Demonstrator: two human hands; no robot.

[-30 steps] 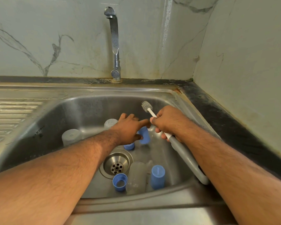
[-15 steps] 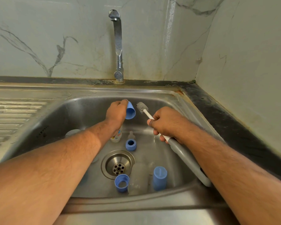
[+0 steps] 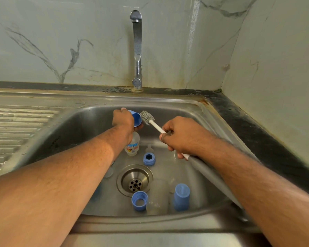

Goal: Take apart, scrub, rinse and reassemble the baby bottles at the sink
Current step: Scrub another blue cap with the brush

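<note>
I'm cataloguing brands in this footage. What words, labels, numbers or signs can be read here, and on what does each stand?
None can be read.
Clear bottle standing in the sink: a colourful printed picture label, too blurred to read.
Left inner wall of the sink: a small dark stamped mark, too small to read.
Blue caps, brush and tap: no text visible.

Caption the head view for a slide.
Over the sink, the left hand holds a blue cap while the right hand aims the bottle brush at it.
</note>
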